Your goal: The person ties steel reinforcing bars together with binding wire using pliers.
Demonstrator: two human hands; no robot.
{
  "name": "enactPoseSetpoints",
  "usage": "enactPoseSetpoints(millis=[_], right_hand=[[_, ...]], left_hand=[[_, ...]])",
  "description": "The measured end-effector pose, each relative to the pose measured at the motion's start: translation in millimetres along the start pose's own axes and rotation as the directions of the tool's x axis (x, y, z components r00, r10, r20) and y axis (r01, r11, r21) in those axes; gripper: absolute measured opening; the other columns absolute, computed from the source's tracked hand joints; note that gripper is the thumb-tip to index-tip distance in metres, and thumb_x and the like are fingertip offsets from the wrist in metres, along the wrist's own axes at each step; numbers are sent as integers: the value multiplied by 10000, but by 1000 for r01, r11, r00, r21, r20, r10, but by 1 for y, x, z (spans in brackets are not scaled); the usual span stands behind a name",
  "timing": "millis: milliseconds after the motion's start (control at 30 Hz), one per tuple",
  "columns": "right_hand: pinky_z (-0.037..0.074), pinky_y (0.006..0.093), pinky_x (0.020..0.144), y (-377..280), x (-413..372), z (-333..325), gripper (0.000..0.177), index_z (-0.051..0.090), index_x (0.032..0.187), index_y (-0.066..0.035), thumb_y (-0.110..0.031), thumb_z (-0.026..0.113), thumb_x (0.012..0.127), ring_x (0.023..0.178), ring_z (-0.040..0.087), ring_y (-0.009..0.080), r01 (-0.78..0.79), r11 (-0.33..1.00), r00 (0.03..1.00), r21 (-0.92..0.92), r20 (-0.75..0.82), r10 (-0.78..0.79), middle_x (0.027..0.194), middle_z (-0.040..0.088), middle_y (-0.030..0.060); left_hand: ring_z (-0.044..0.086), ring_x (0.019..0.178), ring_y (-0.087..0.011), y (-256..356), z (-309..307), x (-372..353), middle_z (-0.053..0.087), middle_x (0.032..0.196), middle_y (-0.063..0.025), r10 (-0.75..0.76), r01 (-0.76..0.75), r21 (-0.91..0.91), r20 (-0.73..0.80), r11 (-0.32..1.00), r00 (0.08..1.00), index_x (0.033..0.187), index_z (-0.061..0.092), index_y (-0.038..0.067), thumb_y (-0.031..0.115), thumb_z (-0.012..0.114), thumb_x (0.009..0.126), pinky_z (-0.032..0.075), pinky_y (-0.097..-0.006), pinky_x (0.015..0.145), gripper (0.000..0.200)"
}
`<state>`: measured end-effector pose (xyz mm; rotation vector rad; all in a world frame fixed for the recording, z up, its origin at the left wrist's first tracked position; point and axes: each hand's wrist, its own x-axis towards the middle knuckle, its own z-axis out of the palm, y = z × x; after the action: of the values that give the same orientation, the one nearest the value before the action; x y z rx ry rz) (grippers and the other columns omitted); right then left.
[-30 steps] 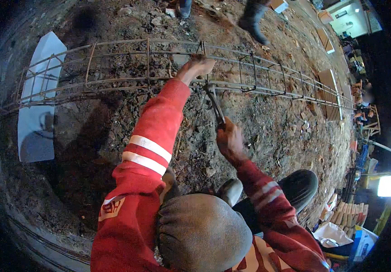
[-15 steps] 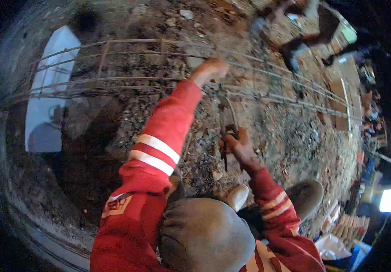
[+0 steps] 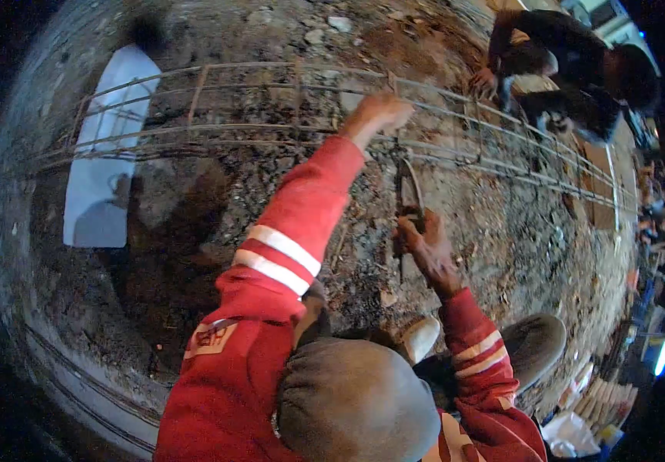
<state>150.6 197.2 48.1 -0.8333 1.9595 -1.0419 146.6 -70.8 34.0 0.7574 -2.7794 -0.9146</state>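
A long cage of thin steel bars (image 3: pixel 248 127) runs across the view above the ground. My left hand (image 3: pixel 381 114) is closed on it beside an upright cross-tie, its fingertips partly hidden. Below it, my right hand (image 3: pixel 434 250) is wrapped round the handles of a pair of long-handled pliers (image 3: pixel 417 185). The tool's head points up at the lower bars, just under my left hand; its jaws are too small to make out.
A co-worker (image 3: pixel 579 69) crouches at the upper right, one hand (image 3: pixel 483 82) at the cage. A white panel (image 3: pixel 97 204) lies at the left, under the cage's end. A brown board (image 3: pixel 599 185) stands at the right. Stacked pieces (image 3: pixel 606 402) and a bright lamp (image 3: pixel 663 357) are lower right.
The whole view has shifted slightly to the right. The co-worker has bent down beside the cage, bringing head and hands into view. Both my hands keep nearly the same places on cage and pliers.
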Motion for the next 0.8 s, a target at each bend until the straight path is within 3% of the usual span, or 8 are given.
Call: enactPoseSetpoints(millis=[100, 200, 267, 367, 467, 667, 733, 800], right_hand=[[483, 288, 572, 3, 4, -9, 312, 600, 900, 13, -286, 539, 962, 629, 604, 133, -62, 991, 997, 120, 58, 55, 677, 614, 52], [468, 283, 528, 12, 7, -15, 369, 565, 852, 4, -342, 526, 974, 592, 582, 119, 68, 993, 996, 95, 51, -73, 649, 577, 30], [457, 275, 486, -15, 0, -18, 364, 575, 870, -4, -344, 508, 980, 546, 559, 109, -143, 974, 986, 177, 106, 126, 655, 583, 33], [455, 260, 461, -11, 3, -16, 336, 591, 923, -10, -340, 647, 893, 522, 555, 99, -143, 989, 983, 22, 121, 140, 671, 604, 37], [486, 243, 500, -36, -2, -24, 375, 597, 989, -35, -288, 775, 777, 573, 567, 95, -266, 949, 941, 167, 259, 218, 696, 604, 9], [488, 335, 568, -37, -8, -28, 455, 543, 1002, -35, -227, 814, 691, 644, 615, 193, -335, 939, 913, 72, 269, 305, 829, 633, 85], [491, 415, 648, -33, -26, -13, 488, 509, 1049, -19, -160, 777, 666, 776, 632, 327, -37, 725, 931, -688, -287, -225, 921, 628, 179], [491, 466, 691, -28, -38, -12, 516, 479, 1116, -13, -87, 703, 657, 865, 593, 416, 4, 639, 889, -769, -290, -354, 984, 598, 218]], left_hand=[[629, 735, -398, 24, -2, -30, 629, 751, -243, -166, 196, 6, -503, 981, 848, 729, 617, -27, 330, 601, 772, 490, -448, 659, 360], [538, 630, -349, 43, -11, -87, 519, 665, -176, 130, -287, -22, -857, 958, 498, 663, 530, 6, 178, 639, 785, 430, -427, 596, 237], [510, 633, -214, 45, 22, -124, 496, 657, -85, -126, -267, -244, -911, 932, 393, 674, 528, 27, 225, 645, 843, 416, -373, 591, 285], [572, 675, -172, 37, 49, -148, 620, 811, -85, -482, 84, -957, -62, 276, 874, 1028, 572, 31, 420, 598, 888, 481, -328, 655, 415], [674, 884, -249, 30, 91, -116, 680, 953, -132, 43, 177, -841, 181, -512, 983, 1206, 579, 29, 443, 576, 893, 536, -372, 833, 519], [535, 631, -191, 68, 96, -93, 544, 690, -34, 202, 77, -670, -111, -738, 973, 1247, 524, -44, 223, 485, 904, 483, -372, 727, 436], [500, 595, -171, 65, 111, -85, 498, 651, -21, 164, 32, -721, -114, -692, 980, 1236, 534, -30, 183, 477, 903, 471, -358, 682, 399], [466, 566, -126, 76, 103, -88, 452, 629, 7, 36, -6, -718, -43, -696, 998, 1179, 572, -15, 178, 458, 923, 472, -334, 660, 340]])
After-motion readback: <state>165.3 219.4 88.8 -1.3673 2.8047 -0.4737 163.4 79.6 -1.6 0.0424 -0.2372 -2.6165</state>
